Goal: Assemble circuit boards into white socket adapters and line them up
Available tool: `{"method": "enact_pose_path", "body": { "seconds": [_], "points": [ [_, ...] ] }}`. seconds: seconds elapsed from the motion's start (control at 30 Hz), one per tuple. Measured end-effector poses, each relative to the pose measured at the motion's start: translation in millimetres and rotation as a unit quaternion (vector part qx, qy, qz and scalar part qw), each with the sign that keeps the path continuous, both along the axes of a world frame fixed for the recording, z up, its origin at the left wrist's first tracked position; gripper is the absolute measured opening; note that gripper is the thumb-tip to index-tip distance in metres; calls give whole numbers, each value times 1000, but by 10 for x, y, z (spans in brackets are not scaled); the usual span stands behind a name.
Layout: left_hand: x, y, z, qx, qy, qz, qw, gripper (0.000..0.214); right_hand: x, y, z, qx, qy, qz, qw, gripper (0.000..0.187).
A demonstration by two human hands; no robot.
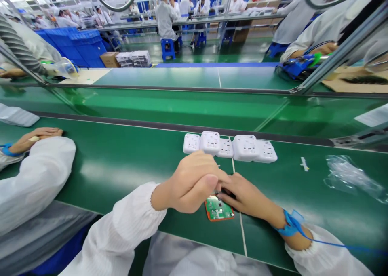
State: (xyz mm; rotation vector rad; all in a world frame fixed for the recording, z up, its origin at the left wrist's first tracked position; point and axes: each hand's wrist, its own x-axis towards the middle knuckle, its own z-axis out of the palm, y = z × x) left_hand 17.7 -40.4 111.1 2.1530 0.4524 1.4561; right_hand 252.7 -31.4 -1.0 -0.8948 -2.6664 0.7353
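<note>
A green circuit board (pixel 218 210) with an orange edge lies on the green bench in front of me, its upper part covered by my hands. My left hand (pixel 194 183) is closed above it, fingertips brought together near the right one; whatever they pinch is hidden. My right hand (pixel 246 195), with a blue strap (pixel 291 224) on its wrist, has thumb and fingers closed at the board's upper right edge. A small dark part shows between those fingers, too covered to name. Just beyond my hands stand several white square plastic housings (pixel 246 147) with slots in their faces.
To the right lie a small white piece (pixel 304 164) and clear plastic bags (pixel 351 175). A co-worker's sleeve (pixel 39 179) and hand reach onto the bench at left. Behind the housings runs a dark rail (pixel 145 125). More people sit at benches farther back.
</note>
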Motion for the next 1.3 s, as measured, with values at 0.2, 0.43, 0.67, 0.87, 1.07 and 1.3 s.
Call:
{"method": "enact_pose_path", "body": {
  "seconds": [0.2, 0.43, 0.67, 0.87, 1.07, 1.3],
  "points": [
    [-58, -265, -18, -10, 66, 33, 997, 32, 6, -31, 200, -43, 221, -115, 968, 23],
    [168, -347, -71, 20, 126, 14, 992, 33, -319, -370, 1092, -95, 408, -83, 904, 46],
    [197, -476, -92, 9, 141, 26, 990, 36, -392, -546, 1302, -76, 435, -114, 890, 23],
    [164, -555, -154, -3, 100, 8, 995, 29, -312, -579, 1264, -56, 417, -138, 897, 25],
    [60, -577, -131, -43, 63, 66, 995, 18, -235, -613, 1265, -53, 408, -132, 902, 24],
    [49, -563, 17, 12, 14, 96, 995, 24, -223, -657, 1261, -60, 399, -88, 911, 18]
  ]
}}
